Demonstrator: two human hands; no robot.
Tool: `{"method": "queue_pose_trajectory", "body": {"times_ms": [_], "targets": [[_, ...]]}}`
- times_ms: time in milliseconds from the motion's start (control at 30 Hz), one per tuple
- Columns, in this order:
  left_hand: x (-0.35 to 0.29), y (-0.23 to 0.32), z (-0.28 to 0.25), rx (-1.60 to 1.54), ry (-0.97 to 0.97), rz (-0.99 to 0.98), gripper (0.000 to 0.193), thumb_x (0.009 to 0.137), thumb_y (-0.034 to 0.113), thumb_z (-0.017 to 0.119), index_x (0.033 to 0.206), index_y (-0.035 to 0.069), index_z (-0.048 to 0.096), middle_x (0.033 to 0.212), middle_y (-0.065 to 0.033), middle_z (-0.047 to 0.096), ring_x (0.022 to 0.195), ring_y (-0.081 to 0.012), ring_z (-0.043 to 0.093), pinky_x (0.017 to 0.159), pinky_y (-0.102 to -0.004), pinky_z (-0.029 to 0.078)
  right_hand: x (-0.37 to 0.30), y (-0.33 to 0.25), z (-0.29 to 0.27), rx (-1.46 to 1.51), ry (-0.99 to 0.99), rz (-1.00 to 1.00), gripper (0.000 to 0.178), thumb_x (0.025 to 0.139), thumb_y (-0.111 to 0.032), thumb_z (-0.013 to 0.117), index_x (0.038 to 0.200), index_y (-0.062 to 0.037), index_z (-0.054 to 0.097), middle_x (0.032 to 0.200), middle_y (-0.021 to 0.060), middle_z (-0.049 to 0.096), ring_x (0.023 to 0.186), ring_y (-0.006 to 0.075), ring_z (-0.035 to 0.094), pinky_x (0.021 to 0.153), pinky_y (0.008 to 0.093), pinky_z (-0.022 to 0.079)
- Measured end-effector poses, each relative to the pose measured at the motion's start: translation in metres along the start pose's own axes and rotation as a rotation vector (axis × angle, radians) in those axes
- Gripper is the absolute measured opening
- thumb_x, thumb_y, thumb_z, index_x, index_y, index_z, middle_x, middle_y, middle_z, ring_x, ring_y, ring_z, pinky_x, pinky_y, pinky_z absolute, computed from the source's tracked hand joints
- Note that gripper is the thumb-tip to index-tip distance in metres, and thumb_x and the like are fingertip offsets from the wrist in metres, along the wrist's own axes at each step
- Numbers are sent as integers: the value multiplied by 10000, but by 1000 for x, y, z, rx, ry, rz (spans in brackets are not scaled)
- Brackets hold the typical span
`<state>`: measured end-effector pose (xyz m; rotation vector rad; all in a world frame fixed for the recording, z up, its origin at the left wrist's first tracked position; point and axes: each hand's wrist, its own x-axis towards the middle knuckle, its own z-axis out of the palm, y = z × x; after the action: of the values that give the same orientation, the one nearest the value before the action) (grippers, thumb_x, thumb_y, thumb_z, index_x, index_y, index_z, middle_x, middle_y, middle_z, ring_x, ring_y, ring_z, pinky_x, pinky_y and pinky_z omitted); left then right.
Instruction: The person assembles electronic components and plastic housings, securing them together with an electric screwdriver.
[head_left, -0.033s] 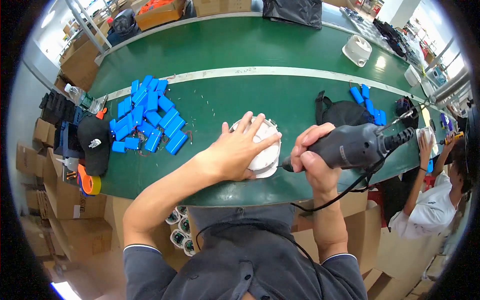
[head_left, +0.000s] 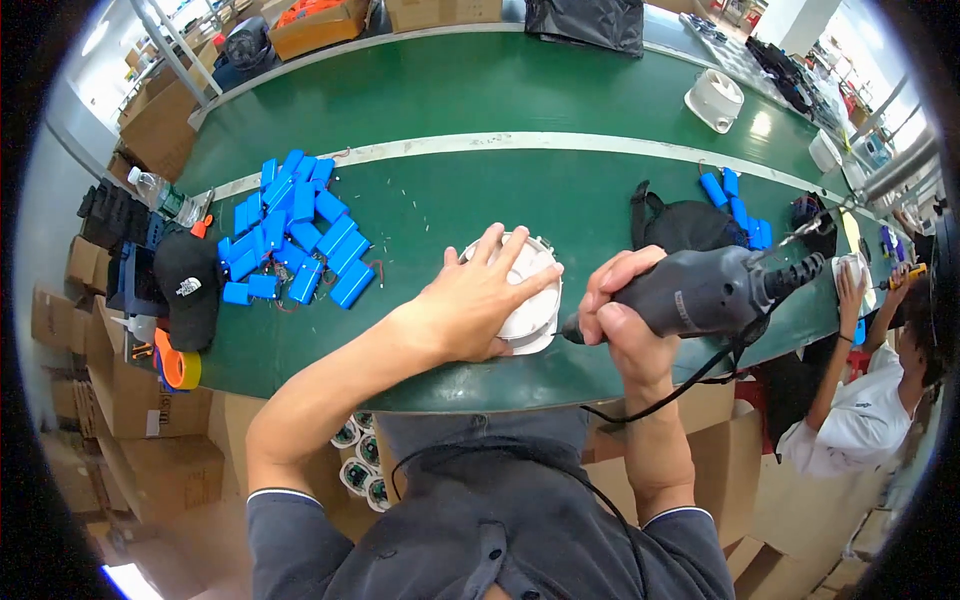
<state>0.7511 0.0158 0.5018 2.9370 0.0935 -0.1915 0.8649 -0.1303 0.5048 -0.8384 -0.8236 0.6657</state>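
Observation:
My left hand (head_left: pixel 478 292) lies over a white round plastic housing (head_left: pixel 530 325) on the green table, fingers spread across its top and thumb at its near edge, gripping it. Much of the housing is hidden beneath the hand. In my right hand (head_left: pixel 630 318) is a dark grey corded electric screwdriver (head_left: pixel 690 293), held nearly level with its tip pointing left. The thin bit reaches the right side of the housing; whether it touches a screw is too small to tell.
Blue battery packs (head_left: pixel 305 203) are heaped on the left, near a black cap (head_left: pixel 187 290) and an orange tape roll (head_left: pixel 183 368). A black bag (head_left: pixel 690 228) and more blue packs lie right. Another white housing (head_left: pixel 714 101) stands at the far right. A co-worker (head_left: pixel 850 420) sits right.
The screwdriver and my right hand have shifted very slightly to the left. My left hand and the housing look unmoved.

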Motion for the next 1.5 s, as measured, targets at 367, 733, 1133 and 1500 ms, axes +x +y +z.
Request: {"method": "queue_pose_trajectory", "body": {"times_ms": [367,733,1133,1500], "targets": [[2,-5,5,-15,60,24,954,515,206,821,1334,222,332,1338,-231,250,1225,-439,281,794,-588,457,2,14,0,-28,34,9,215,729,23,597,894,-23,466,732,69,536,594,104,508,515,232,435],[3,-3,2,1,99,28,943,507,230,825,1320,219,347,1316,-222,276,1215,-433,290,787,-586,463,0,24,-2,-390,98,-64,185,737,-34,566,850,-41,420,659,87,479,470,135,454,432,254,399],[-11,-6,-11,7,-6,113,1003,547,266,784,1385,199,236,1297,-292,300,1146,-455,375,886,-491,433,-10,0,9,-93,89,-18,209,700,-4,636,859,-12,502,728,80,558,574,122,551,490,233,451],[-2,28,-15,132,86,-401,968,640,682,573,1359,91,307,960,-310,530,810,-374,589,680,-419,503,-16,-15,9,4,5,-73,241,704,24,582,911,-11,462,735,108,547,554,129,517,473,252,442]]}}
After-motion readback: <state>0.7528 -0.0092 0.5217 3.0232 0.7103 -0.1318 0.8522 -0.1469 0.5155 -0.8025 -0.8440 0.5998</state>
